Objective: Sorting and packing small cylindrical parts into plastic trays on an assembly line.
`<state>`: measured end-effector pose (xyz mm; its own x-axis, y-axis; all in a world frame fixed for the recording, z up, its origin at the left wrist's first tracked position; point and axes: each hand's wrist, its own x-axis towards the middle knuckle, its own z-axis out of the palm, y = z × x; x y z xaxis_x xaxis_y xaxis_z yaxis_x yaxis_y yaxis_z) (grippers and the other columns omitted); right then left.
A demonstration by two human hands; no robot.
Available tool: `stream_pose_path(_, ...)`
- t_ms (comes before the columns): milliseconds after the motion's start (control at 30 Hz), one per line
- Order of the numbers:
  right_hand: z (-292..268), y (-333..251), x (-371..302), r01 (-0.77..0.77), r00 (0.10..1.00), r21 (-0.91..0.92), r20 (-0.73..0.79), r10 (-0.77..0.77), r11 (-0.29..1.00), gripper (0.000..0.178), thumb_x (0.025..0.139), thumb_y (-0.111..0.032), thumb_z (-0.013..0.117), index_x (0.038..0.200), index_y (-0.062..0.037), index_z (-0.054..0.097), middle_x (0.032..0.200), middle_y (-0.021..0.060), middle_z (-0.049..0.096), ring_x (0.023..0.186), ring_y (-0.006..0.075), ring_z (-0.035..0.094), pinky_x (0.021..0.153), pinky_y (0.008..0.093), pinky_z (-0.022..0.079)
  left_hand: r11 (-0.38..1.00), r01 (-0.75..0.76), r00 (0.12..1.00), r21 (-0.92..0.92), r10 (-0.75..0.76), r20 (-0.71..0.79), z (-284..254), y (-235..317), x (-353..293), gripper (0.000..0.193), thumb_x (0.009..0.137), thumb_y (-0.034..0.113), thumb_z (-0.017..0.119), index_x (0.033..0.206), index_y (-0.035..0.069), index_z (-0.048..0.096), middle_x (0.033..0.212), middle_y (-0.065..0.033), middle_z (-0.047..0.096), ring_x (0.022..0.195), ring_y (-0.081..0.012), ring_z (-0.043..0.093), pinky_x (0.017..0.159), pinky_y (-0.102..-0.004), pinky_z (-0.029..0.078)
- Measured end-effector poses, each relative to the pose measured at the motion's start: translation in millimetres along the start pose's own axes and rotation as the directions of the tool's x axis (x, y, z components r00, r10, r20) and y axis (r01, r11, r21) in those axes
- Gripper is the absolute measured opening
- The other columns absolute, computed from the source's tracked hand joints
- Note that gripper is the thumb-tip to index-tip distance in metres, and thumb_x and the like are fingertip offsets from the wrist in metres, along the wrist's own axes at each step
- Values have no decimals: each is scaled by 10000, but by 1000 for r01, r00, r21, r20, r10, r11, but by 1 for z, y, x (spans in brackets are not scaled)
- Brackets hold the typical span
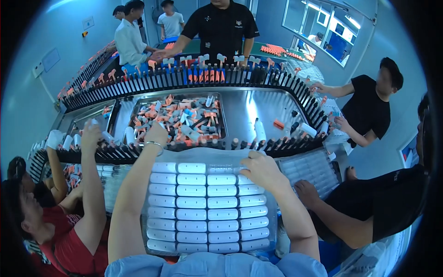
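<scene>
Judging the clear blister tray (203, 207) of white cases before us as light but floppy, we'd grip its edges; right hand (262, 170) fingers curl on its far rim, left hand (157, 134) pinches conveyor parts.

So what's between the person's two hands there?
In the head view, between the left hand and the right hand runs a row of dark pegs, with the clear tray's far edge just below them.

black peg conveyor (258, 76) | steel table (251, 108) | coworker in red shirt (69, 244)
</scene>
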<state>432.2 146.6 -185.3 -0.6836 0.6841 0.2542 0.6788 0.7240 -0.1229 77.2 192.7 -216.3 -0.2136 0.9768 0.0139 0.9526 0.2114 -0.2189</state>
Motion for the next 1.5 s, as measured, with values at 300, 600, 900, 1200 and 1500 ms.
stream_pose_path(300, -14, -2, -26, -14, 994, 184, 112, -7, 983, 221, 708, -147, 653, 893, -31, 618, 930, 115, 559, 954, 269, 525, 836, 352, 438, 871, 395, 907, -291, -420, -26, -10, -49, -16, 668, 751, 407, 626, 1236, 10, 395, 1072, -245, 541, 1052, -356, 508, 865, -405, 430)
stream_pose_path(600, -23, 4, -26, -18, 1000, 354, 15, 14, 935, 298, 799, -154, 575, 1026, 36, 537, 974, 197, 562, 949, 323, 542, 809, 378, 438, 543, -697, 715, -468, 482, -506, -73, 42, -142, 215, 765, 164, 631, 940, 45, 594, 901, -92, 528, 879, -255, 524, 791, -352, 430)
stream_pose_path(900, 23, 30, 81, -418, 851, 381, -154, 502, 825, 329, 831, -247, 539, 861, 81, 547, 713, 253, 594, 720, 365, 615, 628, 414, 471, 687, -602, 790, -407, 437, -431, -43, 61, -130, 237, 722, 158, 653, 915, 56, 561, 913, -94, 507, 888, -279, 502, 775, -356, 429)
stream_pose_path(1200, 55, -46, 155, -19, 1000, 40, 11, 18, 999, 267, 818, -233, 536, 915, 16, 543, 796, 214, 618, 787, 357, 613, 666, 441, 495, 587, -583, 809, -561, 483, -335, -23, 46, -122, 277, 804, 268, 588, 989, 62, 572, 909, -116, 558, 913, -289, 529, 798, -368, 435)
stream_pose_path(1500, -8, -42, 98, 139, 983, 345, -164, -86, 928, 273, 826, -229, 560, 960, 8, 576, 933, 193, 587, 793, 352, 566, 677, 393, 449, 614, -674, 731, -411, 474, -491, -21, 55, -116, 209, 856, 172, 504, 975, 1, 510, 940, -161, 550, 906, -305, 533, 759, -388, 435)
